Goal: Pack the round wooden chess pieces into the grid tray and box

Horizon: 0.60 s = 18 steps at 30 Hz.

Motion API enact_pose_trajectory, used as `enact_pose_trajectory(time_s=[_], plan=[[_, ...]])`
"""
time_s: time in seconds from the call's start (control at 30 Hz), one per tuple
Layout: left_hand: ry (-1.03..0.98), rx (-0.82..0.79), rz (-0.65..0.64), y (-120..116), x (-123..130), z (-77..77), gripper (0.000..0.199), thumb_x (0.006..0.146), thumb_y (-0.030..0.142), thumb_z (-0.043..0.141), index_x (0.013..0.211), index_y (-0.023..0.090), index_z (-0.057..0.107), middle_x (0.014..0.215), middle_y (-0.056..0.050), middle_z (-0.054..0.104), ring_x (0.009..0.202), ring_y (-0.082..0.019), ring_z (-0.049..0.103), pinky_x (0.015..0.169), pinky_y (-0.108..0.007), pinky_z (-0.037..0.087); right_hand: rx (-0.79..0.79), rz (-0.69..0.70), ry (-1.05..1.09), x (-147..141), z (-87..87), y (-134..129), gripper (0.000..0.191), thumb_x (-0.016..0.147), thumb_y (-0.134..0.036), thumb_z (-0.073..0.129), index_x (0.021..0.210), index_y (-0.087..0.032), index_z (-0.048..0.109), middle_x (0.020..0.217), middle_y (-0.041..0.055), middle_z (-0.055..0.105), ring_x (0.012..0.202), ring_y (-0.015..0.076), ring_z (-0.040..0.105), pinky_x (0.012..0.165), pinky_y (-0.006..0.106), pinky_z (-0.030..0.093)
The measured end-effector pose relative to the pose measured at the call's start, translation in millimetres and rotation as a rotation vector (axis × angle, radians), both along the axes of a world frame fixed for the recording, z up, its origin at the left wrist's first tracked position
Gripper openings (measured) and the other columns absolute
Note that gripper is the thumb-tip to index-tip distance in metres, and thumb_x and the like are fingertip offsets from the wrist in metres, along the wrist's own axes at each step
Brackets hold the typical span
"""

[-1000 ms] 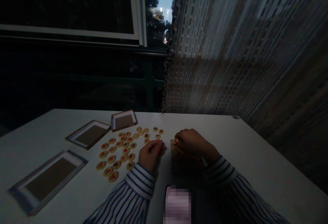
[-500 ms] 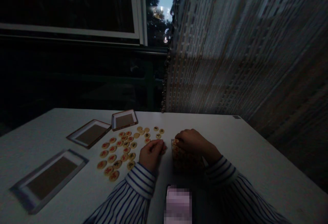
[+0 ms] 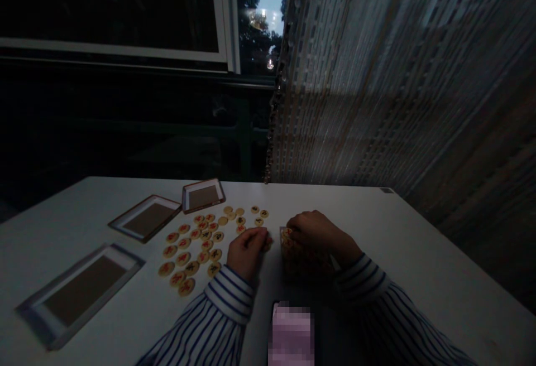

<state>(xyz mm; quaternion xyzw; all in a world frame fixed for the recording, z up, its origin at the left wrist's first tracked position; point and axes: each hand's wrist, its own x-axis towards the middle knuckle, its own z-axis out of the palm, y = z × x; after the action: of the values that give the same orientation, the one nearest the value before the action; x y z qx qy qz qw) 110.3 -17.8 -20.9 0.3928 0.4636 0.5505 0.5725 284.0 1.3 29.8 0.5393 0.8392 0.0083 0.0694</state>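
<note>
My right hand (image 3: pixel 316 233) reaches over a box (image 3: pixel 282 257) packed with Chinese chess pieces. Its fingers are bent down and closed at a piece (image 3: pixel 287 232) in the far left corner; the fingertips are partly hidden. Left of the box, my left hand (image 3: pixel 246 253) rests low over the table with fingers curled together. Something tan shows at its fingertips, too dark to make out. Beyond and left of that hand lie many loose round wooden pieces (image 3: pixel 203 256), marked with red or black characters, a few with plain faces up.
Three shallow trays or lids stand on the white table (image 3: pixel 355 210): a near one (image 3: pixel 86 288), a middle one (image 3: pixel 153 218) and a far one (image 3: pixel 204 196). A phone-like object (image 3: pixel 292 332), pixelated, lies at the front. A bead curtain (image 3: pixel 355 104) hangs behind on the right.
My right hand has shifted very slightly, and the corner piece shows a little more clearly. My left hand and the loose pieces stay where they were.
</note>
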Motion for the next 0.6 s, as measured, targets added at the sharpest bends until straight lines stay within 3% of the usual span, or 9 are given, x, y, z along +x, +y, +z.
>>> enact_pose_trajectory(time_s=[0.6], plan=[[-0.027, 0.019, 0.003, 0.2, 1.2, -1.6, 0.032, 0.054, 0.037, 0.069, 0.070, 0.010, 0.062, 0.058, -0.004, 0.066, 0.056, -0.014, 0.062, 0.059, -0.026, 0.051, 0.031, 0.025, 0.035, -0.4, -2.0, -0.4, 0.026, 0.079, -0.025, 0.041, 0.094, -0.021, 0.062, 0.091, 0.0068, 0.065, 0.085, 0.0205, 0.058, 0.071, 0.029, 0.037]])
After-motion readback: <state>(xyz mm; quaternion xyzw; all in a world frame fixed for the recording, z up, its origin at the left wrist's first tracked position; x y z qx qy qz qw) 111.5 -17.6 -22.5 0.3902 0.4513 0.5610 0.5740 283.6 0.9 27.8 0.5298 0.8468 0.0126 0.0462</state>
